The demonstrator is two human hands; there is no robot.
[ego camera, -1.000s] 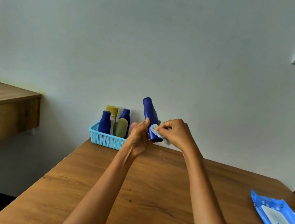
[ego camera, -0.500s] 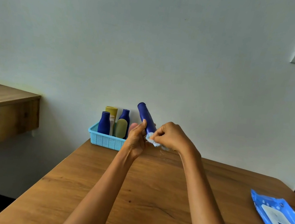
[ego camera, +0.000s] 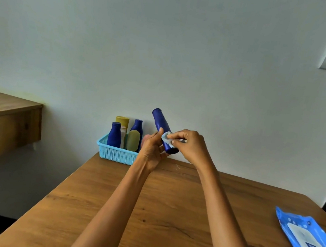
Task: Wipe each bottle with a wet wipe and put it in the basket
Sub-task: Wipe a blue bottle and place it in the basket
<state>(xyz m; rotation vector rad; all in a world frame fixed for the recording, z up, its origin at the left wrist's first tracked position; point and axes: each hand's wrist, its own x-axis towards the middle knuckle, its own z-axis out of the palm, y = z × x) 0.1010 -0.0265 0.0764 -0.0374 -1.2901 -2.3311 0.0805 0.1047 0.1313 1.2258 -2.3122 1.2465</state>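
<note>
Left hand [ego camera: 151, 149] curled round the base of a tall dark blue plastic bottle [ego camera: 162, 130], tilted above the far edge of the brown wooden table [ego camera: 167, 216]. Right hand [ego camera: 191, 147] pinching a pale crumpled wet wipe [ego camera: 166, 137], now higher up the body than a moment ago. Still mid-wipe; light blue plastic basket [ego camera: 116, 153] just left, already holding several bottles.

A wooden bench [ego camera: 167, 216] carries two things: a light-blue basket [ego camera: 116, 153] just left of the left hand [ego camera: 151, 150], and a blue wipes pack [ego camera: 307, 243] well right of the right hand [ego camera: 191, 147].
</note>
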